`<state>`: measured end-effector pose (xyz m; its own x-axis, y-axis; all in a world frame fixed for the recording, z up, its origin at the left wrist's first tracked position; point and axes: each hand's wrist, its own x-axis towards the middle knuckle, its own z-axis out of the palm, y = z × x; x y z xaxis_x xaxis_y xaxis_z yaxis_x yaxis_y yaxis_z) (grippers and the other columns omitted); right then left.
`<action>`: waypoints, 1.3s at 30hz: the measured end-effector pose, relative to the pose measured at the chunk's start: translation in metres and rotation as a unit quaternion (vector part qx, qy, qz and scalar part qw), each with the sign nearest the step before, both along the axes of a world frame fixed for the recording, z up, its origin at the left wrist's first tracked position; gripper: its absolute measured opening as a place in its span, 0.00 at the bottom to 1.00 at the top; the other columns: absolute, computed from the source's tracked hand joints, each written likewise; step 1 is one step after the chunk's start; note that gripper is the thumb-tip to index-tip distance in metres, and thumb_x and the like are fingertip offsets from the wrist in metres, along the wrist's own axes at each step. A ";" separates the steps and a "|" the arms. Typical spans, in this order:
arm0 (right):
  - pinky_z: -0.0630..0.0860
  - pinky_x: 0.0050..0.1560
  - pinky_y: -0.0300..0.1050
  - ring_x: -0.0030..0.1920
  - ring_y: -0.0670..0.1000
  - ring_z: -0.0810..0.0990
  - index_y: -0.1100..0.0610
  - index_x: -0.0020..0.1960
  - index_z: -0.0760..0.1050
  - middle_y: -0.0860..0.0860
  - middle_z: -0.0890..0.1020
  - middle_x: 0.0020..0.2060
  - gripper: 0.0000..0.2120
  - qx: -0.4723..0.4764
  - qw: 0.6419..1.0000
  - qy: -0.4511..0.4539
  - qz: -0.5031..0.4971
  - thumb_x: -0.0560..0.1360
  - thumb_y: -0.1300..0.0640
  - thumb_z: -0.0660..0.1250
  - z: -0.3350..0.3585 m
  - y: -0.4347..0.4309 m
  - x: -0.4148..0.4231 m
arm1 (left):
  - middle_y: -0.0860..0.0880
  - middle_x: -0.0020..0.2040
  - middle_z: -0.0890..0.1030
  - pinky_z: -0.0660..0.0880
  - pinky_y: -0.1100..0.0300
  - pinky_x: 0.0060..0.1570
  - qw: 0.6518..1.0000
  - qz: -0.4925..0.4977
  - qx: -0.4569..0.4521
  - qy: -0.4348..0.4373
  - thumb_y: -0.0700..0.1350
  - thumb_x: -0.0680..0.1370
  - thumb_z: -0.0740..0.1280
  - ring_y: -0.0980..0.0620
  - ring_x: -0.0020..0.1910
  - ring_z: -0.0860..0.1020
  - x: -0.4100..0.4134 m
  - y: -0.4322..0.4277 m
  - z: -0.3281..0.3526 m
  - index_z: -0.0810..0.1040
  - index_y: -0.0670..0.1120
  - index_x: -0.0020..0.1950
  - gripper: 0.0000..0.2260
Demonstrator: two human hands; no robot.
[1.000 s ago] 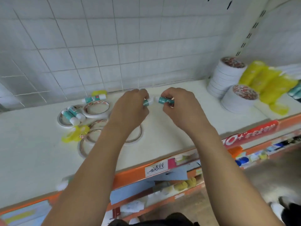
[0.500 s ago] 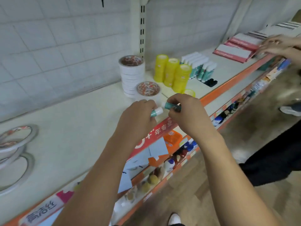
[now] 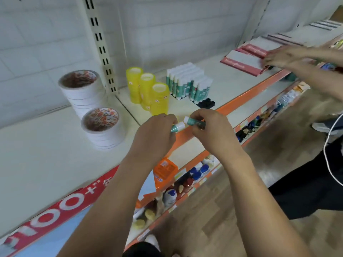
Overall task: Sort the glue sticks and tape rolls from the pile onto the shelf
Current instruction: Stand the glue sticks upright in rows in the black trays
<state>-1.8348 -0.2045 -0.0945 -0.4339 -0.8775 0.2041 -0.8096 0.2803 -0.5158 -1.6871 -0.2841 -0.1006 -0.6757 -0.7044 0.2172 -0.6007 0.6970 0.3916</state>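
**Hands.** The left hand (image 3: 155,134) was curled round a small teal-and-white plastic glue stick (image 3: 177,126), whose white cap protruded to the right. The right hand (image 3: 211,130) gripped a second teal-and-white glue stick (image 3: 194,122) in its curled fingers, with the white cap pointing left.

**Position.** The two caps nearly met in the air above the near edge of the cream shop shelf (image 3: 46,154), just near of the stacked yellow tape rolls (image 3: 146,89). Neither stick rested on the shelf.

**Surroundings.** Rows of upright teal-and-white glue sticks (image 3: 187,80) stood on a black plastic tray (image 3: 206,103), to the right of the yellow rolls and farther back. The tray's near end showed bare (a likely destination, in my judgement). Two stacks of white tape rolls (image 3: 81,89) stood to the left.

**Handling assessment.**
- Each stick appeared light, rigid and not fragile.
- The barrel looked smooth, so a loose pinch would probably let it slip.
- A stick laid on its side would likely roll towards the shelf edge.
- The cap may pull free under load, so hold should be taken on the teal barrel, not the white cap.
- Each stick is best set base down, cap up, to match the standing rows.
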 end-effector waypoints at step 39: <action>0.73 0.49 0.29 0.50 0.45 0.80 0.56 0.56 0.78 0.50 0.82 0.49 0.15 -0.028 0.961 -0.102 0.255 0.71 0.61 0.73 -0.028 -0.099 -0.187 | 0.46 0.48 0.81 0.76 0.48 0.47 0.979 0.201 0.021 -0.006 0.48 0.75 0.71 0.43 0.48 0.79 -0.173 -0.045 -0.016 0.82 0.47 0.51 0.08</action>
<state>-2.0214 -0.3033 -0.1228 0.0132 -0.9767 0.2143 -0.7144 -0.1591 -0.6814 -1.8603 -0.3290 -0.1166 -0.3436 -0.9224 0.1763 -0.8284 0.3862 0.4058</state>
